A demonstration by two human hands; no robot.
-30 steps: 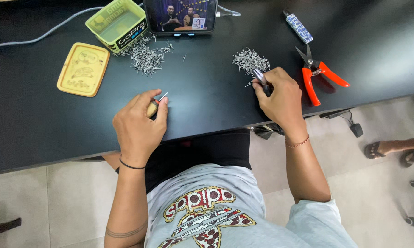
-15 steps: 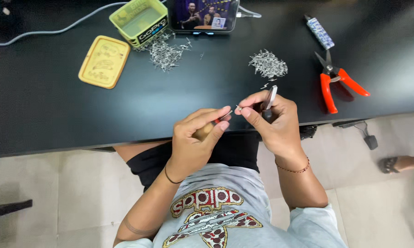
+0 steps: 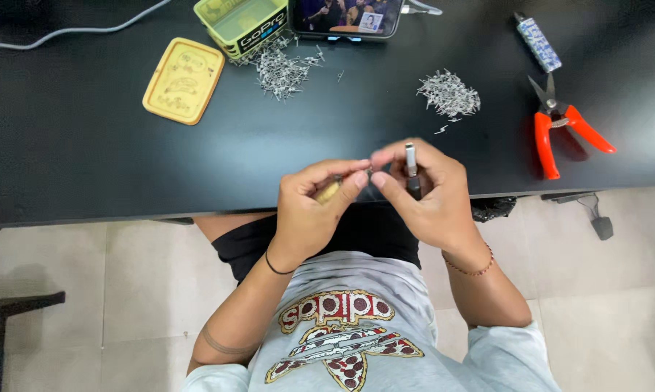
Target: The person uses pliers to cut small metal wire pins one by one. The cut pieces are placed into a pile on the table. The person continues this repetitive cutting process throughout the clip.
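My left hand (image 3: 314, 203) and my right hand (image 3: 423, 192) meet fingertip to fingertip over the near edge of the black table (image 3: 88, 160). The left hand is closed on a small yellowish-handled piece (image 3: 328, 192). In the right hand a slim silver-and-black tool (image 3: 411, 168) stands upright between thumb and fingers. A tiny metal part seems pinched where the fingertips meet, too small to tell. Two heaps of small metal pins lie on the table: one at the far middle (image 3: 284, 69), one to the right (image 3: 449, 94).
A yellow tin (image 3: 234, 29) and its flat lid (image 3: 184, 80) sit at the far left. A phone (image 3: 346, 16) stands behind the pins. Orange-handled cutters (image 3: 556, 127) and a small patterned tube (image 3: 539, 42) lie at the right. A grey cable (image 3: 73, 29) runs far left.
One second ago my hands were apart, the right one at the right pin heap. They came together at the table's near edge and have stayed joined since.
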